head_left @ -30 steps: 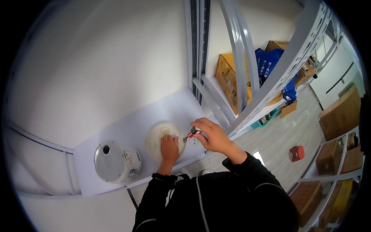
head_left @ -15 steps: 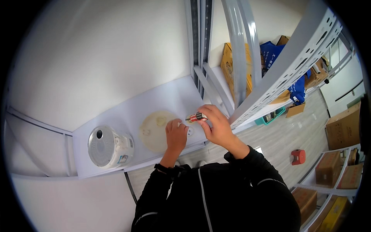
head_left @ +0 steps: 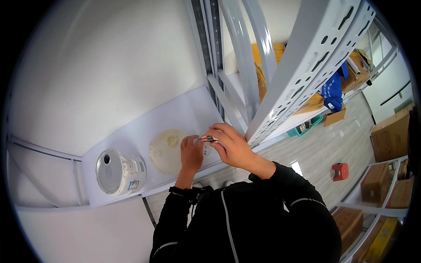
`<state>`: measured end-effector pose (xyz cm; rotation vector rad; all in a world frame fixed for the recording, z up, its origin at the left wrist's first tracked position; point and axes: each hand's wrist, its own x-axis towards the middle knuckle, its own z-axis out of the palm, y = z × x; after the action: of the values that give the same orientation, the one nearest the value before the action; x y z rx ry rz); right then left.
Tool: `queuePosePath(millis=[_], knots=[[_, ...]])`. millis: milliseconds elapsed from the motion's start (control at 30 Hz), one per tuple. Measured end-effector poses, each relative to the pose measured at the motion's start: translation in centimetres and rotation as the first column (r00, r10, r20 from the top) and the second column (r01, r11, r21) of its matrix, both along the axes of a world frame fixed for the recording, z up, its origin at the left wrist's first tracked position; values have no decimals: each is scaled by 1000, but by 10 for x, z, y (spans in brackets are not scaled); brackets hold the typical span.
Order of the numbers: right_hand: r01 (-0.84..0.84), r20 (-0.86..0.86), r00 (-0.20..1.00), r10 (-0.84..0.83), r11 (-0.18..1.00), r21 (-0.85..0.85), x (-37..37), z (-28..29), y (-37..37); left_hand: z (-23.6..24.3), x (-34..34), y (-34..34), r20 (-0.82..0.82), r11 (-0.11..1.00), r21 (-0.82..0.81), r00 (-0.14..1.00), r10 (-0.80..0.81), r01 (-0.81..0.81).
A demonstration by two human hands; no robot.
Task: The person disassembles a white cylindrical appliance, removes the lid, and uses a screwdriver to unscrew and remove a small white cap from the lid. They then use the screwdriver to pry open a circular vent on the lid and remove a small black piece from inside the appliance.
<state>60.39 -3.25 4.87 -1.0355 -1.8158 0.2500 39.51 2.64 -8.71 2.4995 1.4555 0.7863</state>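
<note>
A small red, black and white cylindrical object [head_left: 209,138] sits near the middle of the frame, pinched by the right hand [head_left: 230,147]. Its left end meets the curled fingers of the left hand [head_left: 191,154]; whether these grip anything, I cannot tell. Just left lies a round, flat cream disc [head_left: 169,160] on a white shelf board [head_left: 131,136]; a white cylindrical bucket [head_left: 133,175] stands at lower left.
</note>
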Motion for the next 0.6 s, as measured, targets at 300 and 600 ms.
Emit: queuePosePath(millis=[300, 600], knots=[[21, -61, 998, -23, 999, -29, -9, 1, 4, -2, -49, -3, 88, 949, -38, 945, 316, -314], [-62, 16, 998, 64, 992, -112, -41, -7, 13, -21, -74, -1, 17, 971, -103, 975, 220, -217]])
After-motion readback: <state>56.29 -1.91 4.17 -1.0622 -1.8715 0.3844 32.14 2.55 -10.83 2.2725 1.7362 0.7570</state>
